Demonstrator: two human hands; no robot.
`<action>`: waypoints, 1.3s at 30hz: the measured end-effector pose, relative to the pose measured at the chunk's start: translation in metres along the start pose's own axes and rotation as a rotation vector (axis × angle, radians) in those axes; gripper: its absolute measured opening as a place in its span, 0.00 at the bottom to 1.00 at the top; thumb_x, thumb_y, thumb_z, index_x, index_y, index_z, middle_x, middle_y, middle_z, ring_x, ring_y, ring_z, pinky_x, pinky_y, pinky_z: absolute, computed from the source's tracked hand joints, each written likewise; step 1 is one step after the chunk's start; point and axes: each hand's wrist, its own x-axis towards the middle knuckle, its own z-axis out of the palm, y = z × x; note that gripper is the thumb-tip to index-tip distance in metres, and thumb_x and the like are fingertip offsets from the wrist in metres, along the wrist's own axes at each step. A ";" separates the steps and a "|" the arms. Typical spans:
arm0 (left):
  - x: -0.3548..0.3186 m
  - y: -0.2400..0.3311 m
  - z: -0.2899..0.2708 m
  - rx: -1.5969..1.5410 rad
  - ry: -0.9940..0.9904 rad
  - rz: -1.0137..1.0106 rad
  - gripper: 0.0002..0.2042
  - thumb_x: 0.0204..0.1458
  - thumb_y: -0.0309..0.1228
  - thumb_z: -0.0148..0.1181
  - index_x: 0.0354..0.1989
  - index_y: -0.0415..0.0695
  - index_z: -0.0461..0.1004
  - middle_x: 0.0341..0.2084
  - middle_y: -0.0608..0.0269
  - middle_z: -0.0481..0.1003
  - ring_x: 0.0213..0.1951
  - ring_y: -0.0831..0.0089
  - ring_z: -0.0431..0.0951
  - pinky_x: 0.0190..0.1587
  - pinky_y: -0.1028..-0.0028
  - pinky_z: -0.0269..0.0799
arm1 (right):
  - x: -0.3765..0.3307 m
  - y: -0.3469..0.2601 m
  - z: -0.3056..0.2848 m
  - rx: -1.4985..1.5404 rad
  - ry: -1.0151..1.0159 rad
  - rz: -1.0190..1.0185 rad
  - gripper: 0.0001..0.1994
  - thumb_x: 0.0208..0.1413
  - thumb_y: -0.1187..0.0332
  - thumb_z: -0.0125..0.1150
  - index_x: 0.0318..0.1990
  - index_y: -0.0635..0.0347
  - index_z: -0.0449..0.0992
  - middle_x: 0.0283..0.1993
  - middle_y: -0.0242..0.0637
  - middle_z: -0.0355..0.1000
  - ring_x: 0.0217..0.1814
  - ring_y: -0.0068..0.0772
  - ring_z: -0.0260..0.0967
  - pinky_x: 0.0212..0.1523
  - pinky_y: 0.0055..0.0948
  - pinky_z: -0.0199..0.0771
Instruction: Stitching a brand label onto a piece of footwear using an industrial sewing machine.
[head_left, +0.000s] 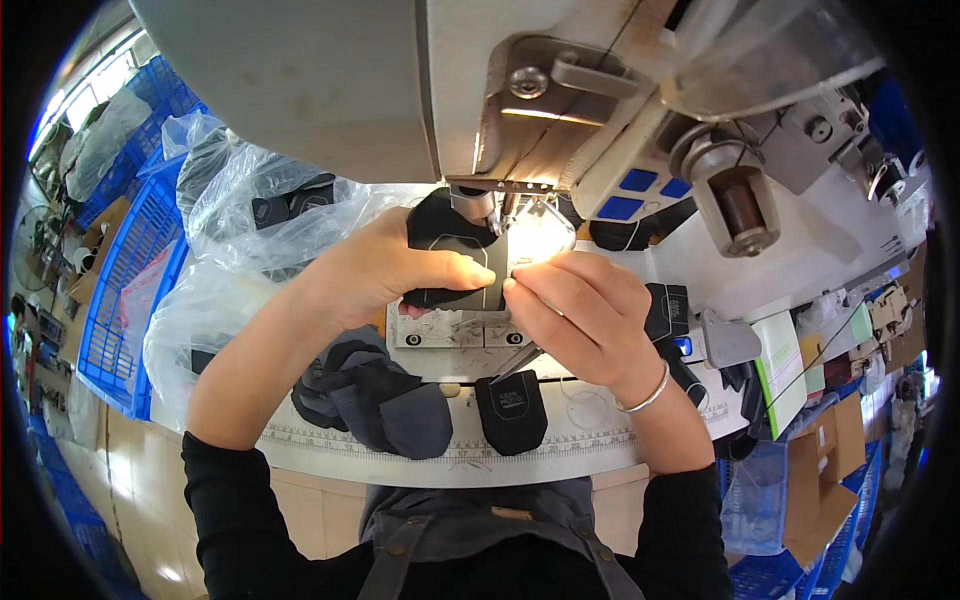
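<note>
A small black fabric piece (pixel 452 262) is pressed flat under the sewing machine's needle (pixel 500 215). It is pinched at its right edge by the left hand (pixel 385 270), thumb on top. The right hand (pixel 575 315) is closed beside it, fingertips touching the same edge. Below the hands, more black fabric pieces (pixel 385 400) are piled on the white machine table (pixel 560 450). A clear plastic bag (pixel 250 215) is seen to the left.

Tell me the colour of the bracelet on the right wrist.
Silver: a thin plain metal bracelet around the right wrist, seen best in the head view.
</note>
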 end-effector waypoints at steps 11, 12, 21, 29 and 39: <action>0.009 -0.005 -0.008 -0.065 -0.038 0.024 0.12 0.40 0.28 0.58 0.36 0.40 0.70 0.19 0.70 0.67 0.18 0.85 0.64 0.16 0.83 0.57 | 0.000 -0.003 -0.001 0.030 -0.054 0.111 0.16 0.24 0.76 0.63 0.30 0.60 0.72 0.30 0.32 0.69 0.29 0.31 0.65 0.22 0.22 0.66; 0.010 -0.004 -0.007 -0.064 -0.041 0.024 0.12 0.40 0.28 0.58 0.36 0.40 0.70 0.19 0.70 0.67 0.18 0.85 0.64 0.16 0.83 0.57 | 0.000 -0.002 -0.002 0.028 -0.055 0.112 0.16 0.24 0.76 0.63 0.30 0.60 0.72 0.30 0.32 0.69 0.29 0.31 0.65 0.22 0.22 0.66; 0.018 -0.002 -0.010 -0.074 -0.041 0.062 0.09 0.42 0.27 0.58 0.32 0.40 0.70 0.19 0.69 0.68 0.15 0.85 0.63 0.14 0.85 0.55 | -0.001 0.000 0.000 -0.055 -0.074 0.109 0.10 0.33 0.71 0.57 0.28 0.58 0.72 0.32 0.31 0.66 0.31 0.27 0.66 0.21 0.18 0.65; 0.026 -0.002 -0.017 -0.113 0.020 0.012 0.07 0.42 0.25 0.58 0.30 0.39 0.71 0.19 0.67 0.69 0.14 0.85 0.63 0.13 0.85 0.54 | 0.005 -0.006 -0.004 -0.016 -0.173 0.274 0.21 0.21 0.76 0.60 0.34 0.58 0.73 0.34 0.32 0.66 0.30 0.35 0.63 0.24 0.24 0.65; 0.028 -0.004 -0.021 -0.207 -0.005 0.044 0.05 0.43 0.25 0.57 0.29 0.38 0.72 0.20 0.64 0.71 0.14 0.83 0.64 0.13 0.84 0.54 | 0.006 -0.008 -0.006 -0.021 -0.229 0.327 0.20 0.26 0.75 0.61 0.36 0.57 0.73 0.35 0.32 0.66 0.32 0.34 0.62 0.27 0.25 0.64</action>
